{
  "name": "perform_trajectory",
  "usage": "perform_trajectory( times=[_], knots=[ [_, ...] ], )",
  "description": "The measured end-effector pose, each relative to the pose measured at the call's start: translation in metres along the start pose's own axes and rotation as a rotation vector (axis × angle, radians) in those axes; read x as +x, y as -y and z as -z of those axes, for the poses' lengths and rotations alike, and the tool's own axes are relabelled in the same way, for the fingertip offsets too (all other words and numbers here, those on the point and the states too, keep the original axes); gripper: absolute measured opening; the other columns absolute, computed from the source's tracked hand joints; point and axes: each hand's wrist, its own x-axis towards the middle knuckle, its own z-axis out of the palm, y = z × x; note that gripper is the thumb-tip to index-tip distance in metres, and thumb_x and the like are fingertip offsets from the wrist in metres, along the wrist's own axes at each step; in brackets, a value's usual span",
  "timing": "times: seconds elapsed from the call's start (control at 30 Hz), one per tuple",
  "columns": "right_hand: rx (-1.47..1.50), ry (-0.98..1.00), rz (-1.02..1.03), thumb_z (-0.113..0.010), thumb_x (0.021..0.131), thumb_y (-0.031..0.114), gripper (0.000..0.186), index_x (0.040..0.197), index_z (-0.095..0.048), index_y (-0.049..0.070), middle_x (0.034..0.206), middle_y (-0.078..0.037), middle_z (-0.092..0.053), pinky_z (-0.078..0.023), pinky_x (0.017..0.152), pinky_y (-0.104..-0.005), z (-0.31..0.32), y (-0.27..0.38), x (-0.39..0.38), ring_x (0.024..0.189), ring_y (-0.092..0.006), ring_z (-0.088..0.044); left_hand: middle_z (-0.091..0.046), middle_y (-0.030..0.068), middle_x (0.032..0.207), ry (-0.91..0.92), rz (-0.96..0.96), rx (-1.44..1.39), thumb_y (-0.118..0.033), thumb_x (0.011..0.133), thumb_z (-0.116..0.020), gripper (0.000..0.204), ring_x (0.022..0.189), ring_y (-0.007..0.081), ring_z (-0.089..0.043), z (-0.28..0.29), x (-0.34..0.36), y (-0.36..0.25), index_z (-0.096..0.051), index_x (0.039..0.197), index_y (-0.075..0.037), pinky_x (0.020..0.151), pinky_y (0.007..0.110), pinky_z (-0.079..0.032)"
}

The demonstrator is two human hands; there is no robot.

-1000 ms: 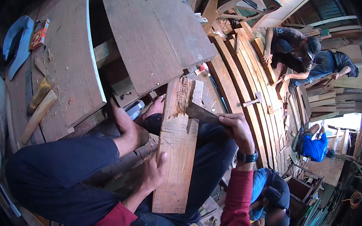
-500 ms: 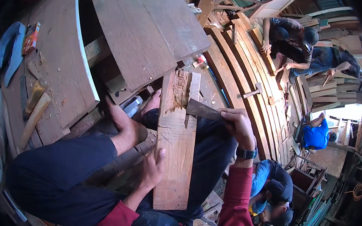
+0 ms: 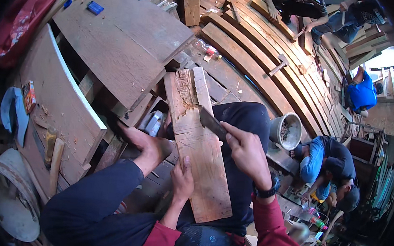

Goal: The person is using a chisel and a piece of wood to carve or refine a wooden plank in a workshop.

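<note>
A thick wooden board point(image 3: 207, 180) rests at a slant across my lap, its far end leaning left. A rough, splintered hollow point(image 3: 186, 93) is cut into that far end, and pencil lines cross the face below it. My left hand point(image 3: 182, 180) grips the board's left edge, thumb on top. In my right hand point(image 3: 247, 151) is a wide, flat, dark metal blade, like a chisel or scraper point(image 3: 211, 123). Its tip lies over the board's right side, just below the hollow; whether it touches the wood I cannot tell. My fingers hide its rear end.
On the left bench point(image 3: 74, 135) lie a mallet-like wooden tool point(image 3: 56, 162), a light-blue curved piece point(image 3: 14, 111) and a small box point(image 3: 29, 96). Buckets stand left point(image 3: 13, 191) and right point(image 3: 286, 131). Long curved planks point(image 3: 257, 76) carry a hammer point(image 3: 279, 65). Several people work at right.
The board has turned, its near end swinging right. My right hand and the blade have come nearer to me, and the blade now points more away. The whole view has shifted.
</note>
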Motion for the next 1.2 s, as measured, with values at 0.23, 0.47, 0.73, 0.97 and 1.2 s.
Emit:
perform_trajectory(
  times=[0.23,0.47,0.73,0.97,1.2],
  knots=[
    [-0.010,-0.008,-0.033,-0.054,0.094,0.011,0.044,0.136,-0.061,0.020,0.071,-0.026,-0.063,-0.051,0.062,-0.0489,-0.016,-0.005,-0.026,0.067,-0.0425,-0.065,-0.069,0.0272,0.106,-0.009,-0.016,-0.052,-0.039,0.107,-0.042,0.050,0.104,0.0397,-0.067,-0.001,0.000,-0.003,-0.061,0.120,0.007,0.087,0.044,-0.050],
    [-0.248,-0.138,-0.021,-0.053,0.093,0.008,0.047,0.139,-0.059,0.020,0.072,-0.027,-0.063,-0.052,0.061,-0.0468,-0.042,0.003,-0.040,0.065,-0.0426,-0.064,-0.068,0.0281,0.110,-0.006,-0.013,-0.007,-0.040,0.107,-0.042,0.052,0.107,0.0416,-0.066,-0.001,0.000,-0.002,-0.060,0.122,0.006,0.089,0.044,-0.050],
    [-0.145,-0.108,0.011,-0.051,0.091,0.007,0.047,0.135,-0.063,0.020,0.071,-0.027,-0.061,-0.049,0.058,-0.0470,-0.041,0.001,-0.043,0.063,-0.0409,-0.064,-0.068,0.0279,0.111,-0.032,-0.029,0.008,-0.041,0.107,-0.041,0.053,0.108,0.0435,-0.065,0.000,0.000,-0.005,-0.061,0.122,0.006,0.089,0.046,-0.050],
    [-0.032,-0.053,0.020,-0.052,0.091,0.007,0.039,0.126,-0.068,0.013,0.077,-0.027,-0.063,-0.051,0.062,-0.0436,-0.041,-0.001,-0.031,0.069,-0.0403,-0.066,-0.068,0.0279,0.109,-0.065,-0.105,-0.051,-0.041,0.106,-0.043,0.053,0.105,0.0438,-0.065,-0.001,0.001,-0.009,-0.062,0.120,0.006,0.087,0.047,-0.050],
    [0.048,-0.168,-0.081,-0.059,0.096,0.015,0.046,0.143,-0.055,0.015,0.068,-0.023,-0.060,-0.048,0.061,-0.0336,-0.047,0.002,-0.029,0.055,-0.0165,-0.058,-0.068,0.0291,0.108,-0.040,-0.073,-0.023,-0.042,0.106,-0.043,0.053,0.104,0.0446,-0.065,0.001,0.003,-0.003,-0.062,0.120,0.006,0.087,0.046,-0.049]
  ],
)
